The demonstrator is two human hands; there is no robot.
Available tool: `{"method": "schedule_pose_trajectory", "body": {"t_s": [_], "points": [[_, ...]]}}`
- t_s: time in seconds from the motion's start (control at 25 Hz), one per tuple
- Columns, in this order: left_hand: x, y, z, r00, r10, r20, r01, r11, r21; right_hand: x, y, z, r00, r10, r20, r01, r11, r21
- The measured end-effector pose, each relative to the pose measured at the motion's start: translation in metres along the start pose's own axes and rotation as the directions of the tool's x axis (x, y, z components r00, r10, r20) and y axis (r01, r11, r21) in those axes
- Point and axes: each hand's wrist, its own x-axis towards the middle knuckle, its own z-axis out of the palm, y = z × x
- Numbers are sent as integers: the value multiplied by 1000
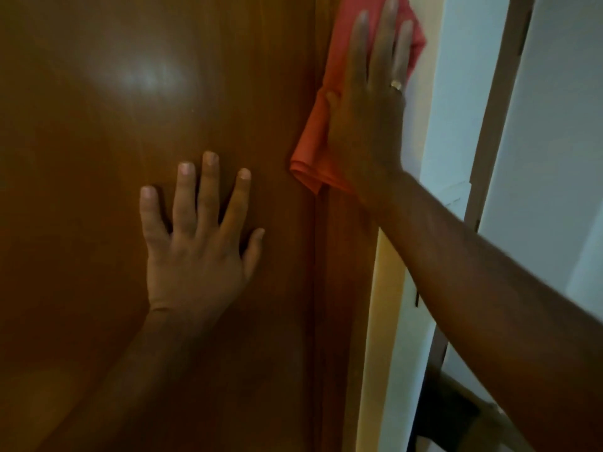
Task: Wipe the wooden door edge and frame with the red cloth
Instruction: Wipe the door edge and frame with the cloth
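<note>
Hands apart, both flat and open. Left hand [195, 243] spread, palm pressed on wooden door [98, 158], nothing in it. Right hand [368, 119] higher up, fingers straight, pinning red cloth [313, 151] flat against door edge and frame [346, 288]. Ring [396, 84] on right hand. Cloth bunches out left and above fingers. White wall [456, 93] just right of frame.
</note>
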Motion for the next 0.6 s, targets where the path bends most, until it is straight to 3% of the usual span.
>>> {"method": "schedule_pose_trajectory", "body": {"t_s": [0.08,0.12,0.24,0.36,0.44,0.6], "points": [[-2,0,0,1000,-5,-17,5,1000,17,-44,1,-12,998,-59,31,60,998,-31],[-3,1,-1,1000,-3,-19,3,999,32,-80,3,-24,986,-105,132,111,993,-45],[-1,1,-3,1000,10,-8,-10,998,61,-197,17,-64,837,-248,487,322,944,-74],[-1,1,-6,1000,17,18,-19,996,83,-231,21,-78,740,-192,645,281,959,-37],[2,1,-10,999,43,29,-45,996,81,-199,18,-69,744,-223,630,337,939,-66],[67,-18,-36,992,53,-111,-43,995,91,-69,6,-37,930,-152,334,201,973,-116]]}}
